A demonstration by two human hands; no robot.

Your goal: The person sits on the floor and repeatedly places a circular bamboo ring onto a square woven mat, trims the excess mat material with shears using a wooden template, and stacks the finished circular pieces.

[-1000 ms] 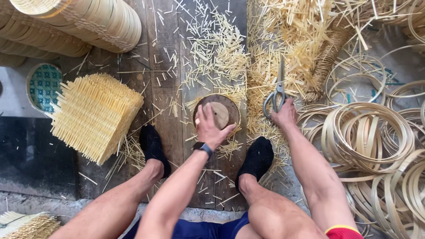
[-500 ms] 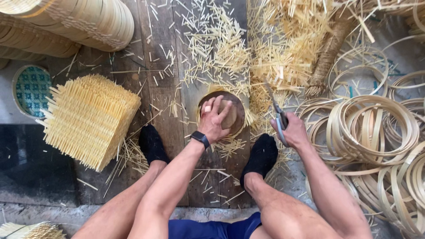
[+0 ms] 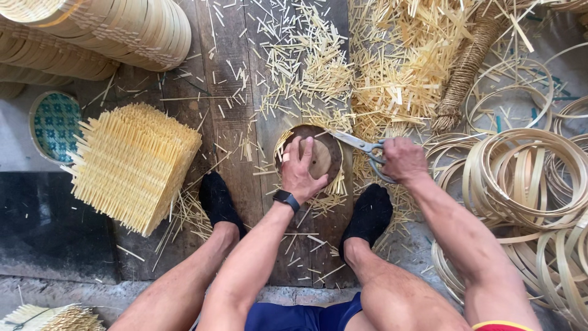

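A round disc (image 3: pixel 320 158) is pressed flat on the plank floor (image 3: pixel 233 122) between the 2 feet by the left hand (image 3: pixel 300 171), fingers spread over it. Scissors (image 3: pixel 361 147) are gripped in the closed right hand (image 3: pixel 401 160) at the disc's 3 o'clock. Their long axis runs toward 10 o'clock, with the blade tips at the disc's upper rim.

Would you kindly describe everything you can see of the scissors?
The scissors look like metal, with grey blades and darker handles. The right hand grips the handles, hiding most of them. The blades point left, toward the rim of the round wooden disc under the left hand, over bamboo trimmings.
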